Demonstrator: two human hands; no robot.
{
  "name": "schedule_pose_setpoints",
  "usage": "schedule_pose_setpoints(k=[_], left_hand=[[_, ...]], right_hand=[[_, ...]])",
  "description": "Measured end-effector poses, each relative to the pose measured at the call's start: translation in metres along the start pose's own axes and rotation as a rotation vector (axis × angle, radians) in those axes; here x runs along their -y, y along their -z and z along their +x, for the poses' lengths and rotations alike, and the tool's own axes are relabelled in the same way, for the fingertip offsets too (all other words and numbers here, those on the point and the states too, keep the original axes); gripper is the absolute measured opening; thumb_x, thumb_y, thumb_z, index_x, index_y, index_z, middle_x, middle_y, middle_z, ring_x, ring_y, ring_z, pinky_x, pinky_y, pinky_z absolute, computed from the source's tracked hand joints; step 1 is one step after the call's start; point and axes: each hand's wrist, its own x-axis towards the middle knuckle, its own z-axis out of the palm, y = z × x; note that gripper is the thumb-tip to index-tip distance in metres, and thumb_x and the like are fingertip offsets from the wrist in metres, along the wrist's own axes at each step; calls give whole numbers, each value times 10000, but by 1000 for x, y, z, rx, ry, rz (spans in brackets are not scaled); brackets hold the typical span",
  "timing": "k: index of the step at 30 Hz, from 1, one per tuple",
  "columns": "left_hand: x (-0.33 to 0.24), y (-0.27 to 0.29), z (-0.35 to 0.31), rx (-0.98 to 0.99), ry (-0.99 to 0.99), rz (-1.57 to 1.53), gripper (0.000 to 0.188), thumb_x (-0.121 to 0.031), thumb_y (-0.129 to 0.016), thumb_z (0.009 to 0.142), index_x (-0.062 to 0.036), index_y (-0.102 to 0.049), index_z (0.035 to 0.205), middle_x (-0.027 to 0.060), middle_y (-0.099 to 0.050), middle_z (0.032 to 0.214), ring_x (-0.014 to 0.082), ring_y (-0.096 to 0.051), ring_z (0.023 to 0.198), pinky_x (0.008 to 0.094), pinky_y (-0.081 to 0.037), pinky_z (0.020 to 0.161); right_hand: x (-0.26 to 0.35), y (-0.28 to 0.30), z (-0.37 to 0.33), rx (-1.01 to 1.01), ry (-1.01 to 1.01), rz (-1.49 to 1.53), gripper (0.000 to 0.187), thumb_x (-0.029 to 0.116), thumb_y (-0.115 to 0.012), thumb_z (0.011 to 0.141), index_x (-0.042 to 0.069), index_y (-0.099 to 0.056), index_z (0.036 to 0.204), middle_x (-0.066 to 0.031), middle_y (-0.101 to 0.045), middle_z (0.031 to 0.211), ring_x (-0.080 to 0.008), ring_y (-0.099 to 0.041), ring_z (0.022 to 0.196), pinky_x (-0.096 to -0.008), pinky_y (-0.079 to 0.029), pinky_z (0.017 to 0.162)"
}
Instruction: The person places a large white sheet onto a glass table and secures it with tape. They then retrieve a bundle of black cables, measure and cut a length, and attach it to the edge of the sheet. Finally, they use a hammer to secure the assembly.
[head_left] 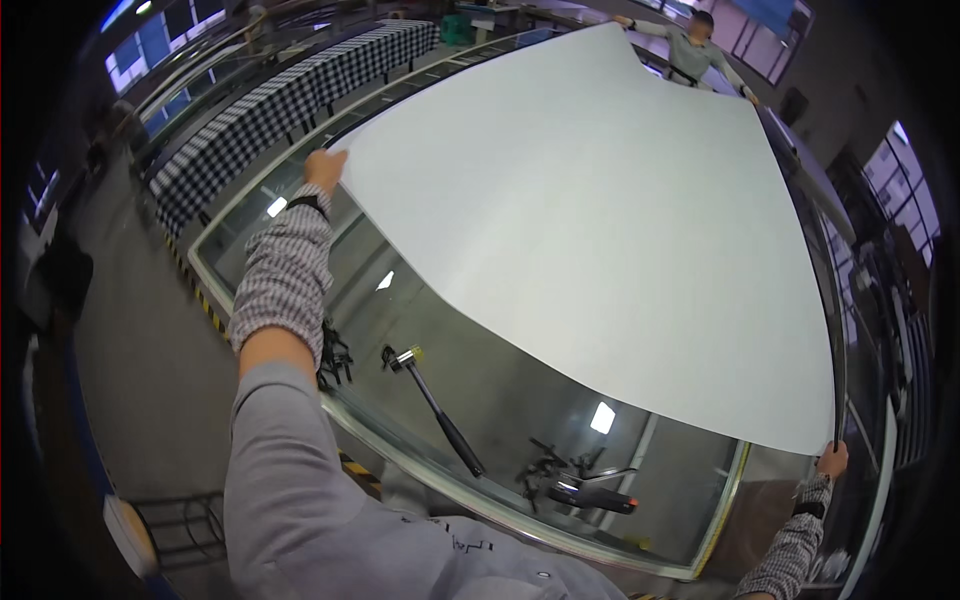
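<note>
A large white sheet [600,220] spans the view, stretched over a glass-topped table [480,400]. My left hand [325,168] is closed on its near left corner, the arm reaching far out. At the near right corner my right hand [832,460] grips the sheet's edge, partly cut by the dark border there. Across the table a co-worker [692,55] holds the far edge with both hands spread apart. Below the sheet's near edge lies a mallet [435,410] with a black handle. A black and orange hand tool [595,495] lies closer to my right hand.
Black clamp-like pieces [335,355] lie by my left forearm. A bench with a black-and-white checked cloth [270,120] stands at the far left. Yellow-black striped tape [205,300] edges the floor. A round-seated stool [130,535] is at the lower left. Racks [915,380] stand at the right.
</note>
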Motion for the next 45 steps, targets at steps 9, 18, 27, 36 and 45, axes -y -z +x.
schedule_pose_setpoints(k=[9,18,27,36,45], left_hand=[[148,-21,87,124,236,-77,409,-351,-652,743,41,-540,760,80,-501,603,150,-429,480,360,-323,441],[259,-43,121,207,391,-170,421,-253,-652,737,79,-576,985,180,-615,870,254,-592,732,376,-473,614],[192,95,32,269,103,135,327,-174,-621,775,30,-575,1027,101,-624,843,156,-571,738,262,-448,641],[33,131,-295,573,-229,13,45,-47,-614,766,-23,-608,803,74,-552,698,172,-528,603,274,-415,545],[29,43,-351,637,-510,82,407,33,-566,769,-75,-512,1157,126,-496,1000,230,-546,752,331,-451,646]], right_hand=[[125,-22,-75,312,-205,-83,247,201,-511,843,-8,-573,959,-235,-572,925,-380,-556,865,-460,-440,742],[129,-69,-137,511,-392,-326,294,238,-500,870,18,-577,1048,-186,-592,1016,-339,-567,945,-437,-458,800],[158,-101,-138,550,-388,-429,517,413,-537,806,53,-481,1173,-214,-570,1081,-403,-534,1004,-460,-435,843],[251,-72,-198,540,-126,546,174,156,-576,795,23,-633,893,-80,-631,758,-133,-574,632,-273,-460,581],[342,61,-255,1234,493,567,463,101,-729,591,49,-573,1023,-110,-561,1054,-227,-524,1000,-344,-434,838]])
